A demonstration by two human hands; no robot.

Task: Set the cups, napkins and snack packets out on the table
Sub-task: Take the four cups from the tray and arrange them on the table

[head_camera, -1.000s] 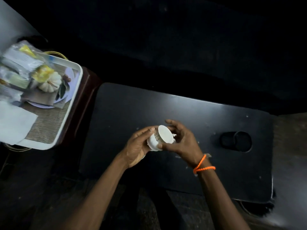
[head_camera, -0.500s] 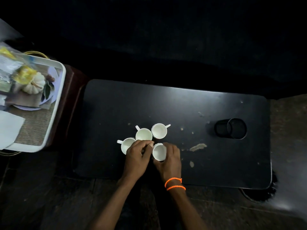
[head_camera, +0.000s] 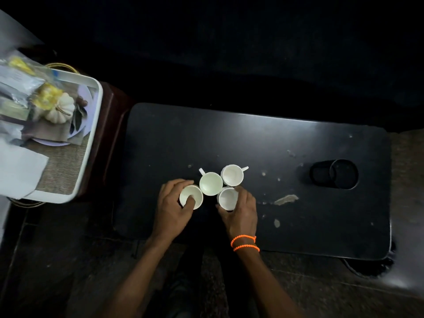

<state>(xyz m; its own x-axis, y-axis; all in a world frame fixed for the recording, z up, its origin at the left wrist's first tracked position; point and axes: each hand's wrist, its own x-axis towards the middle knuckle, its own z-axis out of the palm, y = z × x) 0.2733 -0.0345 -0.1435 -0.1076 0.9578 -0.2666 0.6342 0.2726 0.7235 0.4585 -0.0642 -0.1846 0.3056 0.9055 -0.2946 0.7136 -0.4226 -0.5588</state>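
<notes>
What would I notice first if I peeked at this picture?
Four little white cups bunched together in the middle of the dark table. The left hand has its grip on the nearest-left cup and the right hand, with orange bracelets on its wrist, holds the nearest-right one. Off to the left, a white tray holds napkins and snack packets.

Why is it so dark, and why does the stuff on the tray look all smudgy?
In the head view the light is dim, so the black table and floor almost vanish, while the four white cups stand out; the hands look sharp, but the tray sits at the wide lens's edge, where its packets and napkin smear and its straight sides bend.
</notes>
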